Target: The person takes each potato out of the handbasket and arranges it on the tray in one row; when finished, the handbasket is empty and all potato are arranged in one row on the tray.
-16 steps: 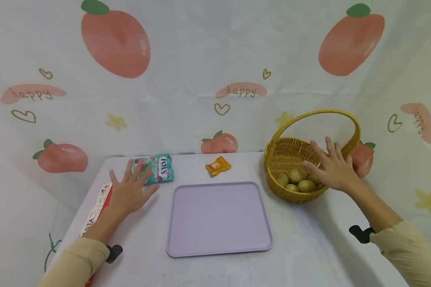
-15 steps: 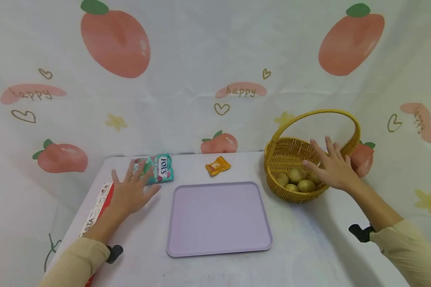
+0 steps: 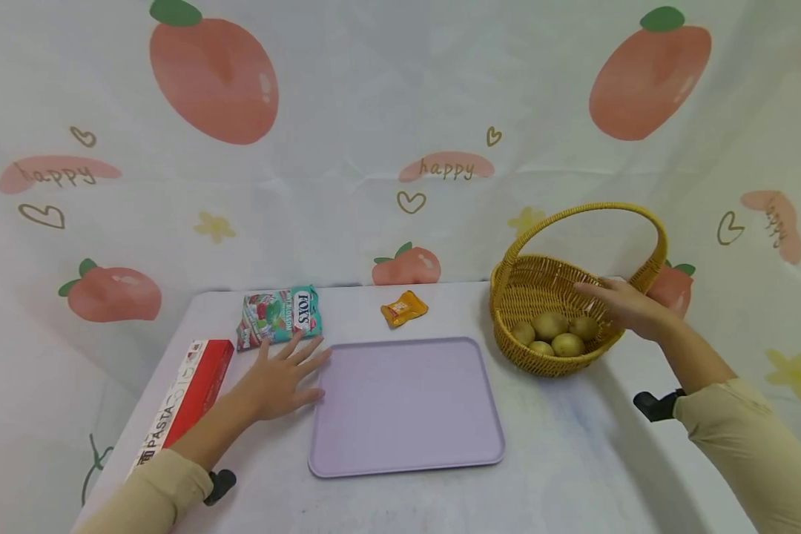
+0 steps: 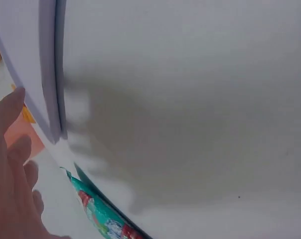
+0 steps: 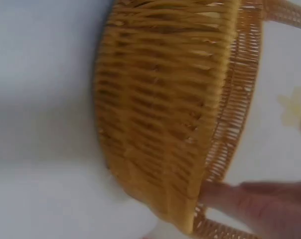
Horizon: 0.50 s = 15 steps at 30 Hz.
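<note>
My left hand (image 3: 277,382), fingers spread, hovers by the left edge of a lilac tray (image 3: 410,408) and holds nothing. In the left wrist view its fingers (image 4: 11,109) lie near the tray's side (image 4: 48,74). A teal FOX'S candy bag (image 3: 282,315) lies just beyond that hand. My right hand (image 3: 630,308) is at the right rim of a yellow wicker basket (image 3: 541,282), its fingers reaching over the inside. In the right wrist view the thumb (image 5: 225,196) meets the basket rim. Several olive-brown, kiwi-like fruits (image 3: 550,325) sit in the basket.
A red and white PASTA box (image 3: 196,393) lies along the table's left side. A small orange wrapped packet (image 3: 405,308) lies behind the tray. The basket's tall handle (image 3: 587,209) arches up. A printed curtain (image 3: 347,148) hangs behind the table.
My left hand has moved right and nearer, from over the candy bag to the tray's left edge. My right hand has lowered to the basket's right rim, its fingers no longer spread upward.
</note>
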Available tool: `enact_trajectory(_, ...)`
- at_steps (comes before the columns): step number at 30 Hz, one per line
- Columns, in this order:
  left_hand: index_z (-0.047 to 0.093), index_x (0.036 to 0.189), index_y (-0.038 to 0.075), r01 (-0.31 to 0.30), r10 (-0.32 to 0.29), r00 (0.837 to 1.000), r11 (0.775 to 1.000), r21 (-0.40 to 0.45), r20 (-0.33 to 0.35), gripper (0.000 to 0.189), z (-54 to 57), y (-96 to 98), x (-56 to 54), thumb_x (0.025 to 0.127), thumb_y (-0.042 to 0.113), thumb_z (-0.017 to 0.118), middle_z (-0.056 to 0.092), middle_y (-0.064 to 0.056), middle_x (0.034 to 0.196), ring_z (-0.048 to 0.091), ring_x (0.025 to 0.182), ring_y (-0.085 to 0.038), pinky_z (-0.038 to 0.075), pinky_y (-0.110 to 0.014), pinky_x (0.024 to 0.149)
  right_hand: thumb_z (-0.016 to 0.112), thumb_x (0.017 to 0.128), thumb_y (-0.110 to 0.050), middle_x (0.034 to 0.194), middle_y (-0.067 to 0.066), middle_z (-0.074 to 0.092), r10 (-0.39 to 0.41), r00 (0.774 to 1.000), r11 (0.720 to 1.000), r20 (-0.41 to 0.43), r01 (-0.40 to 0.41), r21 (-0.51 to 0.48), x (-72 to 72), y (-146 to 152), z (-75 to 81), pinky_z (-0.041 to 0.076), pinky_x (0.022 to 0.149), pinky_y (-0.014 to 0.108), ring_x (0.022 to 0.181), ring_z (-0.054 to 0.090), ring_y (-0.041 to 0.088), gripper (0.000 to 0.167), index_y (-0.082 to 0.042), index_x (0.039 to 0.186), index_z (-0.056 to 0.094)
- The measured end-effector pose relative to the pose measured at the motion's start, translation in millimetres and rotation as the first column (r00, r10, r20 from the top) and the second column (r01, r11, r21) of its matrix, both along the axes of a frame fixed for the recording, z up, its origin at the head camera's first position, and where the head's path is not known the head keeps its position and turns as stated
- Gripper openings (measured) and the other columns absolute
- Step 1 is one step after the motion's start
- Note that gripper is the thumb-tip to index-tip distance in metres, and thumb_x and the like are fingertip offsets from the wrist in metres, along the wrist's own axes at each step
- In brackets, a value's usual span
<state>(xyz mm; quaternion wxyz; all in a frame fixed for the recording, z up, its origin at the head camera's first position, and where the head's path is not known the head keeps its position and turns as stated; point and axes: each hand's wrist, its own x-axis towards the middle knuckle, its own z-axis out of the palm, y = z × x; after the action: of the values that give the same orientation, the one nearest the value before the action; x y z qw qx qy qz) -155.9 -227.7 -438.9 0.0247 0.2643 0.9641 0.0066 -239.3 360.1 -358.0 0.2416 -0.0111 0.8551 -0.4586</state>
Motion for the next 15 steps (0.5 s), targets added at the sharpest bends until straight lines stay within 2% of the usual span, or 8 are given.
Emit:
enact_trajectory(2, 0.043, 0.152, 0.019, 0.021, -0.022, 0.998, 1.000, 0.011, 0.057, 0.070, -1.5, -0.2, 2.1, 0.093, 0.053, 0.061, 0.036, -0.010, 0.159, 0.023, 0.147, -0.043, 0.012, -0.078, 0.107, 0.037, 0.105, -0.049, 0.153, 0.038, -0.025, -0.017, 0.994, 0.996, 0.106, 0.026, -0.086, -3.3, 2, -0.4, 0.015, 0.111, 0.070, 0.140, -0.004, 0.063, 0.092, 0.006, 0.151, -0.021)
enact_trajectory(4, 0.043, 0.152, 0.019, 0.032, -0.035, 0.992, 0.999, 0.026, 0.119, 0.071, -3.0, -0.4, 3.8, 0.093, 0.054, 0.060, 0.036, -0.010, 0.159, 0.023, 0.147, -0.042, 0.013, -0.077, 0.108, 0.035, 0.105, -0.049, 0.150, 0.039, -0.029, -0.028, 0.979, 0.987, 0.203, 0.060, -0.152, -6.1, 4, -0.7, 0.011, 0.113, 0.068, 0.139, -0.009, 0.064, 0.094, 0.004, 0.148, -0.029)
enact_trajectory(7, 0.043, 0.152, 0.018, 0.044, -0.050, 0.983, 0.998, 0.041, 0.175, 0.072, -5.6, -1.6, 5.2, 0.094, 0.056, 0.058, 0.036, -0.010, 0.159, 0.024, 0.147, -0.041, 0.015, -0.076, 0.109, 0.032, 0.103, -0.053, 0.144, 0.042, -0.035, -0.068, 0.946, 0.975, 0.316, 0.130, -0.180, -9.1, 5, 0.1, 0.008, 0.114, 0.067, 0.136, -0.011, 0.066, 0.097, -0.002, 0.141, -0.041)
enact_trajectory(12, 0.043, 0.152, 0.016, 0.045, -0.054, 0.983, 0.998, 0.052, 0.178, 0.074, -8.7, -3.8, 5.9, 0.092, 0.057, 0.061, 0.037, -0.010, 0.158, 0.026, 0.147, -0.039, 0.017, -0.074, 0.109, 0.021, 0.100, -0.056, 0.145, 0.041, -0.036, -0.145, 0.888, 0.956, 0.436, 0.239, -0.169, -17.2, 0, 4.6, 0.010, 0.113, 0.068, 0.137, -0.016, 0.063, 0.089, -0.005, 0.144, -0.037)
enact_trajectory(15, 0.043, 0.152, 0.016, 0.039, -0.049, 0.983, 0.998, 0.057, 0.177, 0.075, -10.9, -5.4, 5.9, 0.091, 0.056, 0.062, 0.036, -0.010, 0.159, 0.026, 0.147, -0.038, 0.018, -0.074, 0.109, 0.020, 0.099, -0.056, 0.143, 0.042, -0.037, -0.164, 0.867, 0.950, 0.471, 0.268, -0.162, -21.8, -2, 4.8, 0.010, 0.113, 0.069, 0.137, -0.019, 0.061, 0.089, -0.007, 0.143, -0.039)
